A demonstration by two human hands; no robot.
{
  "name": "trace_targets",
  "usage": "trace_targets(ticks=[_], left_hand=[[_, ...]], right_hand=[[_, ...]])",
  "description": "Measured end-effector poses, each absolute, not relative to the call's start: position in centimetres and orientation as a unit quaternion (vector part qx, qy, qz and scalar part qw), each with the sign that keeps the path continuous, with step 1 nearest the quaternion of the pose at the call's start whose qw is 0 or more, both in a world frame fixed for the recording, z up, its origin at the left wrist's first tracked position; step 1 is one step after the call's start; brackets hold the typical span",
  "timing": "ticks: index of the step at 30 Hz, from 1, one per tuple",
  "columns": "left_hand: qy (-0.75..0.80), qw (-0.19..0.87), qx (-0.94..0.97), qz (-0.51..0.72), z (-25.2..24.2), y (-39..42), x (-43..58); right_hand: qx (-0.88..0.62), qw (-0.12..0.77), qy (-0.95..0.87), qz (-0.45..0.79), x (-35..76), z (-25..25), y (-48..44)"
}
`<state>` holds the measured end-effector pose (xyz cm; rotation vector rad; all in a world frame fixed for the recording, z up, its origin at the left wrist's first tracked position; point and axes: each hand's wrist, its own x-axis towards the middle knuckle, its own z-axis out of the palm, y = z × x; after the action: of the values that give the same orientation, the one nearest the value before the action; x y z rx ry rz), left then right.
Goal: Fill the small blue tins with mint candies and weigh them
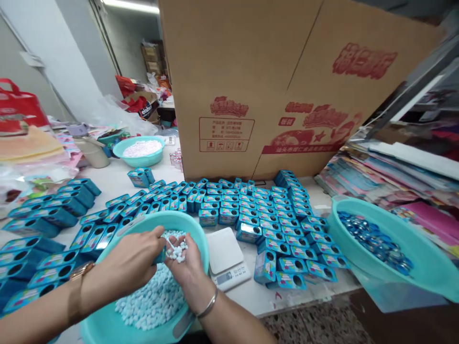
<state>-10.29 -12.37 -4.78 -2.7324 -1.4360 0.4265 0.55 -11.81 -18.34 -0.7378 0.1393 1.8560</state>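
Note:
My left hand (134,255), with a watch on its wrist, is closed around a small blue tin (160,255) that it mostly hides. Palm up and cupped, my right hand (188,267) holds a little pile of pale-blue pellet candies (178,252) against the tin's end. Both hands are over a turquoise basin (195,229), and many more loose candies (152,301) fill its bottom. To the right of the basin lies a white digital scale (225,253).
Rows of blue tins (263,215) with round holes cover the table behind and on both sides. A basin of shiny blue lids (376,243) stands at right. Another basin (139,160) with pale pellets sits back left. A large cardboard box (268,71) blocks the rear.

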Motion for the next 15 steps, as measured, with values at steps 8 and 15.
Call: trace_targets(ticks=[8, 15], left_hand=[[-0.458, 0.018, -0.868, 0.188, -4.29, -11.89, -10.29], [-0.468, 0.011, -0.853, 0.23, -3.83, -11.35, -9.85]], right_hand=[[-0.252, 0.512, 0.125, 0.812, -0.41, -18.41, -11.93], [-0.242, 0.494, 0.153, 0.821, -0.25, -18.03, -11.84]])
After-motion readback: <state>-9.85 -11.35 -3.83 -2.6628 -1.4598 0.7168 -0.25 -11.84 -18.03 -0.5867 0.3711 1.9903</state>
